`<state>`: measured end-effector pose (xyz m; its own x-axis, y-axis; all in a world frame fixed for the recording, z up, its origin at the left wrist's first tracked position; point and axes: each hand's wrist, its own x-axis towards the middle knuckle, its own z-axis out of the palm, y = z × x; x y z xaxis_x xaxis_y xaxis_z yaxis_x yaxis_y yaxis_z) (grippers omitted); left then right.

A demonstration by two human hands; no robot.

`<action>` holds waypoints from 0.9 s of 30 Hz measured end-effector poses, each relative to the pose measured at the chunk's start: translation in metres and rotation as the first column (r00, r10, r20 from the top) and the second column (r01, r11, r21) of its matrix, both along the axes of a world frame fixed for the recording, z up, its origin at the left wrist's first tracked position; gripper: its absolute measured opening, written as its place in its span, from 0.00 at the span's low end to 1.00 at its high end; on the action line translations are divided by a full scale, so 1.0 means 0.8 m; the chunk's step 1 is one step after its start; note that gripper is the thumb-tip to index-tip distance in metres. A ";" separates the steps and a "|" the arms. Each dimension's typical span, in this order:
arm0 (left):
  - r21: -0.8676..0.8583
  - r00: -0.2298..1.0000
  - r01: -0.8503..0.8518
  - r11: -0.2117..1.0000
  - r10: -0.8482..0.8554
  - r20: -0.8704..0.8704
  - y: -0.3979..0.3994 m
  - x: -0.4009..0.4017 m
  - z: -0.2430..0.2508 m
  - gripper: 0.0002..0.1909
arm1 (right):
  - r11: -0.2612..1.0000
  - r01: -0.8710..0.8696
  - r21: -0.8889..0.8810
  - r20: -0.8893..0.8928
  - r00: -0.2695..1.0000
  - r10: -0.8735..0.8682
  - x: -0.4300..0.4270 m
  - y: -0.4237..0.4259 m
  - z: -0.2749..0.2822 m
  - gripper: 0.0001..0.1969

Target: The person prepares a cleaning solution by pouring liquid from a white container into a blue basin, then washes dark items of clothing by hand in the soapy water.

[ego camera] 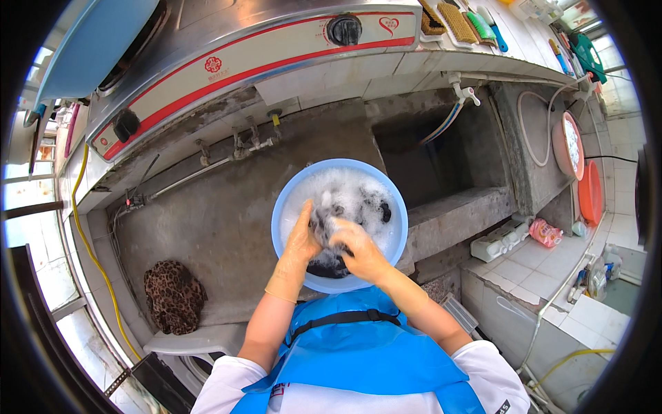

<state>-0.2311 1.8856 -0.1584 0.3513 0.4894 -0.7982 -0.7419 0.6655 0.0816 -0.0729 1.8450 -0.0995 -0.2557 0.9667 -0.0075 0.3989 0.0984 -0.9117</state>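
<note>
A light blue plastic basin (401,227) full of white suds stands right before me. Inside it, my left hand (302,239) and my right hand (362,252), both in thin yellowish rubber gloves, grip a dark, sudsy cloth (323,225) between them. The cloth is blurred and partly covered by my fingers. More dark wet fabric (327,266) lies in the basin below my hands, and dark bits (384,209) poke through the foam at the right.
A leopard-print cloth (175,296) lies on the concrete counter (222,233) at left. Right of the basin is a concrete sink (429,160) with a tap (465,94) and hose. Behind stand a gas stove (248,57) and several brushes (457,23). A pink basin (563,145) holds suds.
</note>
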 end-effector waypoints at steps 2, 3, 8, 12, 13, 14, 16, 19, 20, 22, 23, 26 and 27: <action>0.035 0.995 0.090 0.995 -0.091 0.038 -0.001 -0.001 0.008 0.25 | 0.977 -0.211 -0.008 -0.046 0.976 0.211 0.009 -0.012 0.020 0.19; 0.035 0.995 0.088 0.995 -0.090 0.037 -0.005 -0.003 0.000 0.25 | 0.977 -0.213 -0.008 -0.047 0.976 0.212 0.013 -0.016 0.025 0.19; 0.054 0.997 -0.066 0.996 0.064 0.045 -0.008 0.000 0.002 0.19 | 0.821 0.254 -0.511 -0.242 0.874 -0.421 0.031 -0.013 0.013 0.25; 0.062 0.984 -0.179 0.982 0.177 0.035 -0.004 0.021 0.009 0.19 | 0.856 0.337 -0.393 -0.151 0.894 -0.421 0.018 -0.002 -0.020 0.31; 0.066 0.984 -0.177 0.982 0.174 0.038 -0.003 0.024 0.008 0.19 | 0.928 0.305 -0.213 -0.101 0.938 -0.331 0.009 0.001 -0.023 0.32; 0.068 0.992 -0.126 0.990 0.127 -0.008 -0.001 0.027 0.007 0.19 | 0.964 0.205 -0.171 -0.092 0.970 -0.223 -0.003 0.002 -0.025 0.34; 0.063 0.995 -0.078 0.995 0.082 -0.059 -0.005 0.025 -0.023 0.19 | 0.996 0.023 0.081 0.165 0.986 -0.036 -0.036 -0.008 0.002 0.26; 0.090 0.908 -0.156 0.984 0.107 0.406 -0.023 0.015 -0.041 0.20 | 0.976 -0.067 0.206 0.290 0.957 0.004 -0.058 -0.007 0.002 0.17; 0.092 0.909 -0.158 0.983 0.109 0.403 -0.034 0.015 -0.074 0.20 | 0.967 -0.096 0.236 0.348 0.937 0.008 -0.061 -0.006 -0.007 0.12; 0.258 0.970 0.032 0.966 0.032 -0.240 -0.031 0.044 -0.070 0.18 | 0.982 -0.186 -0.031 0.493 0.852 0.177 -0.038 0.039 -0.062 0.09; -0.045 0.948 -0.169 0.985 0.150 -0.280 -0.012 0.068 0.004 0.18 | 0.986 -0.164 -0.042 0.492 0.855 0.163 -0.019 0.050 -0.083 0.09; -0.051 0.954 -0.234 0.971 0.219 -0.202 -0.011 0.058 -0.033 0.18 | 0.854 0.425 -0.301 0.138 0.905 -0.402 -0.026 0.052 -0.089 0.14; 0.064 0.980 -0.120 0.991 0.129 -0.154 -0.007 0.051 -0.035 0.18 | 0.915 0.390 -0.107 0.204 0.909 -0.364 -0.030 0.038 -0.090 0.17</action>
